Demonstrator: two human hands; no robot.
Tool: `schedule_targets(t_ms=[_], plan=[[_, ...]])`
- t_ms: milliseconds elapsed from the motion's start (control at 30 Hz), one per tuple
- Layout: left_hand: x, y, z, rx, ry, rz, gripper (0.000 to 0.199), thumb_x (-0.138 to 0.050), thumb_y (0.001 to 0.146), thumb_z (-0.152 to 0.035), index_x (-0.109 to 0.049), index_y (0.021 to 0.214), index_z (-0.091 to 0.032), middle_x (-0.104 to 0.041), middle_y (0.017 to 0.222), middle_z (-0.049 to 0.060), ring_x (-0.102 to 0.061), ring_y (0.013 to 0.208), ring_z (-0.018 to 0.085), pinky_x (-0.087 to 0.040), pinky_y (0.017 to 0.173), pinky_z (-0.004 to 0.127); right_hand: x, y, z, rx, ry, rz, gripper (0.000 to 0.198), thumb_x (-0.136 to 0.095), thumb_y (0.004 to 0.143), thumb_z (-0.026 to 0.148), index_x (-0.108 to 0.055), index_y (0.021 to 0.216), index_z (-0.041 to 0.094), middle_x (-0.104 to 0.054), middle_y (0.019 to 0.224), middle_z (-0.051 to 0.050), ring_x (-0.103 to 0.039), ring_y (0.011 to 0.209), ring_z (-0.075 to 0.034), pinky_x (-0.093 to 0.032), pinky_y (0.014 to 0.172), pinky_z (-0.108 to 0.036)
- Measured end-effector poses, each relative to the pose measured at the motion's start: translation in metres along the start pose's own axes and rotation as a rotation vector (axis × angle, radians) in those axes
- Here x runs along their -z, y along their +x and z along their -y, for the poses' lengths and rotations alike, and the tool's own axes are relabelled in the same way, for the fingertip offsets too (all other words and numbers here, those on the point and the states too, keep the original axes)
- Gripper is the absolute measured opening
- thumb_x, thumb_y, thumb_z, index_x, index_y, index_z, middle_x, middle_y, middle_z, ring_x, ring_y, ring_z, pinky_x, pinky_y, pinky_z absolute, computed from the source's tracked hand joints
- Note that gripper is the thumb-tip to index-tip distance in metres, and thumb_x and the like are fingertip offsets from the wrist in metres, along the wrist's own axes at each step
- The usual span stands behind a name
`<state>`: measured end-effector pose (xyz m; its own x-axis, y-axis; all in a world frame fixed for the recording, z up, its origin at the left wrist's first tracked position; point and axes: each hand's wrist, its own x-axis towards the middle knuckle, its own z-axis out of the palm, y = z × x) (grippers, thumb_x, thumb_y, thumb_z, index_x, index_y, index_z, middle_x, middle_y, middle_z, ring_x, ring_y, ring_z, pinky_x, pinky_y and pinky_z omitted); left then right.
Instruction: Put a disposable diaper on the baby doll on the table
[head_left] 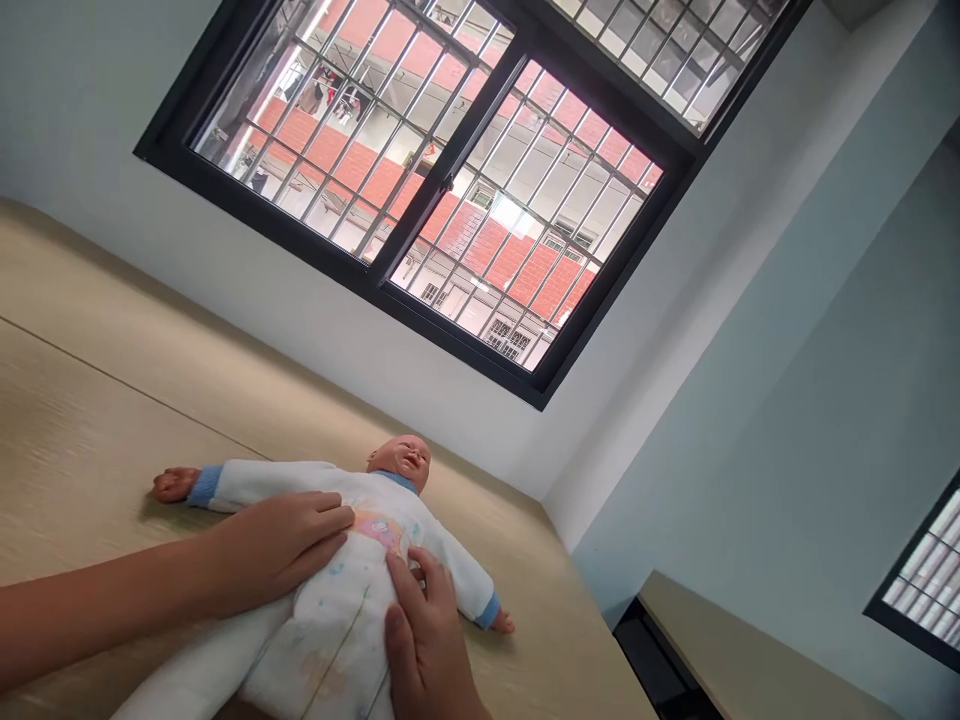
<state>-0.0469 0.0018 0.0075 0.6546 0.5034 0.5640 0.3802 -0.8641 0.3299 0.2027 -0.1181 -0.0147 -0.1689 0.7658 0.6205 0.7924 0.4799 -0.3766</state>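
A baby doll (405, 457) lies face up on the table in a white top (277, 476) with blue cuffs and collar. Around its waist and hips is a white diaper (334, 610) with a coloured front band and a yellow line down the middle. My left hand (281, 550) rests at one side of the diaper, fingers together and bent over the band's edge. On the opposite side, my right hand (431, 635) has its fingers curled at the band's other edge. Both hands are closed on the diaper; the undersides of their fingertips are hidden.
The wooden table (90, 440) meets the wall, with a seam running across it. Above is a dark-framed window (375, 280) with metal bars. A lower desk (720, 630) with a dark opening stands at the right, and another window (930, 580) shows at the edge.
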Motion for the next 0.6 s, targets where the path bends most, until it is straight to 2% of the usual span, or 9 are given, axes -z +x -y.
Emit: schedule_targets(t_ms=[200, 333, 500, 600], plan=[[-0.013, -0.001, 0.007, -0.065, 0.096, -0.076, 0.034, -0.046, 0.101, -0.017, -0.075, 0.115, -0.026, -0.072, 0.099, 0.006, -0.066, 0.085, 0.021, -0.049, 0.082, 0.03, 0.007, 0.003, 0.006, 0.029, -0.1, 0.077, 0.051, -0.043, 0.109, 0.042, -0.057, 0.156, 0.029, -0.053, 0.159, -0.018, -0.057, 0.14, -0.038, -0.051, 0.113, -0.059], [-0.029, 0.002, 0.015, -0.031, 0.229, -0.039, 0.042, -0.044, 0.09, -0.001, -0.077, 0.106, -0.021, -0.075, 0.1, 0.01, -0.068, 0.087, 0.024, -0.05, 0.083, 0.033, 0.012, 0.006, 0.013, 0.025, -0.156, 0.102, 0.051, -0.047, 0.108, 0.038, -0.058, 0.156, 0.026, -0.054, 0.159, -0.019, -0.056, 0.143, -0.039, -0.05, 0.114, -0.061], [-0.038, 0.002, 0.007, 0.039, 0.307, -0.019, 0.041, -0.045, 0.091, 0.0, -0.078, 0.106, -0.019, -0.078, 0.105, 0.012, -0.071, 0.092, 0.029, -0.051, 0.085, 0.04, 0.017, 0.008, 0.02, 0.027, -0.175, 0.15, 0.054, -0.047, 0.108, 0.033, -0.052, 0.16, 0.021, -0.051, 0.163, -0.016, -0.05, 0.149, -0.036, -0.044, 0.122, -0.059], [-0.039, -0.002, 0.001, 0.094, 0.401, -0.027, 0.045, -0.04, 0.088, 0.002, -0.079, 0.103, -0.016, -0.078, 0.099, 0.015, -0.071, 0.089, 0.031, -0.051, 0.085, 0.043, 0.017, 0.009, 0.021, 0.037, -0.178, 0.131, 0.054, -0.047, 0.108, 0.033, -0.05, 0.161, 0.022, -0.051, 0.163, -0.014, -0.051, 0.149, -0.036, -0.045, 0.121, -0.059]])
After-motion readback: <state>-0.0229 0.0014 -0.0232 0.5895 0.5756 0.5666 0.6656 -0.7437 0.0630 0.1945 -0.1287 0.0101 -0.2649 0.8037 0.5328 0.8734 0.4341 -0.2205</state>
